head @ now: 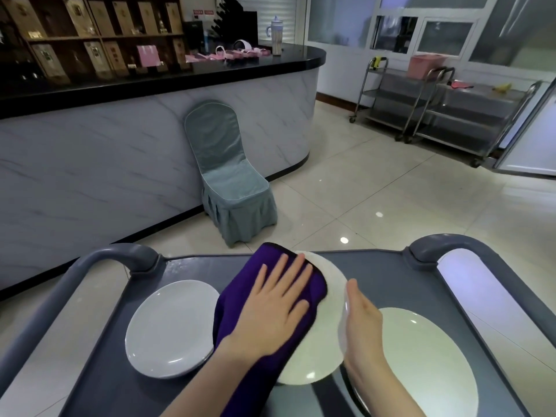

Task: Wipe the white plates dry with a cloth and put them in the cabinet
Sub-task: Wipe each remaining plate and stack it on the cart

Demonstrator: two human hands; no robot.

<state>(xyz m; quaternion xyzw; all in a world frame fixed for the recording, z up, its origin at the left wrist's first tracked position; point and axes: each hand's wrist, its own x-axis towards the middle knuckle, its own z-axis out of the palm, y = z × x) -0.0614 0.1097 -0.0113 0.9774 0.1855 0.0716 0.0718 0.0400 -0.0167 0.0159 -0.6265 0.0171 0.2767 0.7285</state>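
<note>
Over the cart (pixel 379 273), plate (pixel 323 341) sits between left hand (pixel 272 308) and right hand (pixel 362 323).

L hand (pixel 276 299): the back of it showed, w/ slim fingers (pixel 292 272), short plain nails & smooth knuckles. L forearm (pixel 198 383) was bare from the wrist down to the bottom edge of the pic and slender, w/ skin only at the wrist. R hand (pixel 361 320) was seen from the thumb side only, so most of its fingers were hidden; the thumb nail was too blurred to tell. R forearm (pixel 388 389) was likewise bare from wrist to bottom edge, approx. the same slim build as the L.
</note>
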